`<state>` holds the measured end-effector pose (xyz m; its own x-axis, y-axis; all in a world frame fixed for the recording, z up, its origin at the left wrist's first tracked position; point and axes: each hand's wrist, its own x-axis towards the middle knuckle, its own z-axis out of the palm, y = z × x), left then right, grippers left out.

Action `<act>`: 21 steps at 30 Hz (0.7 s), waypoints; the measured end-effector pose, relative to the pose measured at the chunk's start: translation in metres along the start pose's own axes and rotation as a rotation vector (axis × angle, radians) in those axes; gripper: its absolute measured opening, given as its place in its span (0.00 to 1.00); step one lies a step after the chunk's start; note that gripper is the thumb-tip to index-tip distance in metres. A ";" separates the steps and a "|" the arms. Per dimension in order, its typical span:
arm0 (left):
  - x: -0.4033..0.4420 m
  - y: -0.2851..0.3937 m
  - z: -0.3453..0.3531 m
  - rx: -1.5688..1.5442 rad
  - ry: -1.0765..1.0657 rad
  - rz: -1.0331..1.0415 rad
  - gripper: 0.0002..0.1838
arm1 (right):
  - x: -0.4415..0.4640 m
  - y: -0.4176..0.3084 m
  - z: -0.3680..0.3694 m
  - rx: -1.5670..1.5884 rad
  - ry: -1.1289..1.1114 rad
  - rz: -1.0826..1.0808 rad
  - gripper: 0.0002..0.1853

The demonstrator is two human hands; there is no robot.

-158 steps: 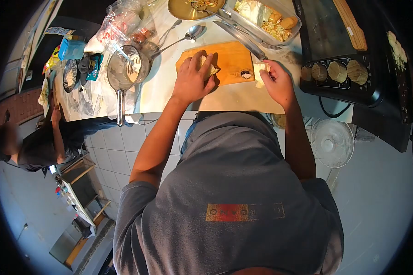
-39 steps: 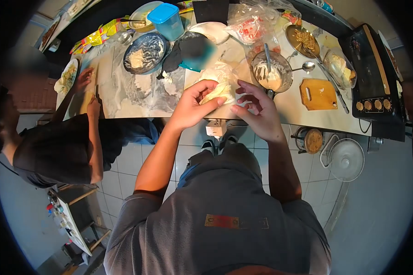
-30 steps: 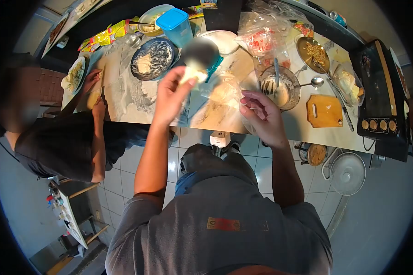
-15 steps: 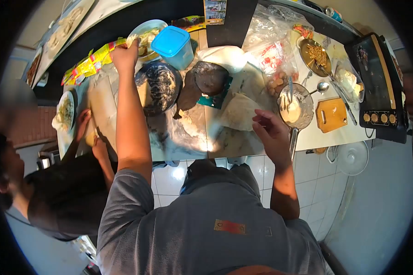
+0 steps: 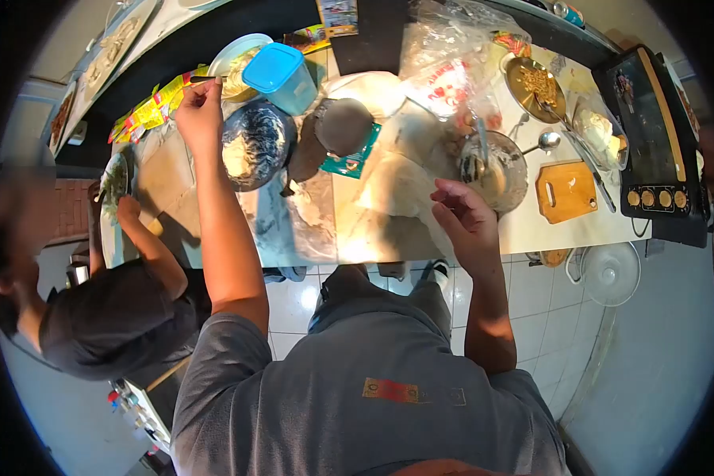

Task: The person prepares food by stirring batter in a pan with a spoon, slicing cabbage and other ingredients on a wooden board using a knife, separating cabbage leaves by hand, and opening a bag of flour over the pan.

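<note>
My left hand (image 5: pixel 200 115) is raised over the back left of the counter, its fingers pinched on a thin dark utensil handle (image 5: pixel 206 79). The handle points toward a pale bowl (image 5: pixel 234 54) with yellowish food; its other end is hard to make out. Beside that bowl stands a blue-lidded container (image 5: pixel 289 83). Nearer lies a dark floured bowl (image 5: pixel 270 139) with a lump of dough (image 5: pixel 238 156). My right hand (image 5: pixel 468 220) hovers with fingers loosely apart and nothing visible in them, close to a pan (image 5: pixel 517 170) holding pale batter and a utensil.
A co-worker's hand (image 5: pixel 127 208) is at a plate of greens (image 5: pixel 117 178) on the left. A dark round thing (image 5: pixel 345 127) and a green packet (image 5: pixel 349 165) lie mid-counter. To the right are a cutting board (image 5: pixel 565 190), a ladle (image 5: pixel 547 141) and a toaster oven (image 5: pixel 646 127).
My left hand has drawn back slightly left from the pale bowl, and a dark handle now shows in it. My right hand stays nearly in place. The co-worker's hands have moved to the plate.
</note>
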<state>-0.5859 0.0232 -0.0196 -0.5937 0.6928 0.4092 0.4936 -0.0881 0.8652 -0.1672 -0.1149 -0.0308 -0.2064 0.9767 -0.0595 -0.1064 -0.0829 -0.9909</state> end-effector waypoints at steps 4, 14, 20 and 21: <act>-0.079 0.070 0.015 -0.067 -0.052 -0.052 0.13 | -0.032 -0.001 -0.060 0.031 -0.035 -0.069 0.18; -0.286 0.226 0.163 -0.127 -0.432 -0.013 0.13 | -0.153 -0.029 -0.269 0.006 0.181 -0.049 0.15; -0.359 0.257 0.243 -0.262 -0.770 0.070 0.08 | -0.175 -0.011 -0.329 0.062 0.348 -0.057 0.14; -0.367 0.255 0.254 -0.253 -0.811 0.069 0.08 | -0.174 -0.010 -0.334 0.027 0.358 -0.004 0.14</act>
<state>-0.0807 -0.0719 -0.0223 0.1189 0.9697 0.2132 0.2974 -0.2397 0.9242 0.1947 -0.2175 -0.0509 0.1475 0.9841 -0.0990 -0.1332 -0.0794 -0.9879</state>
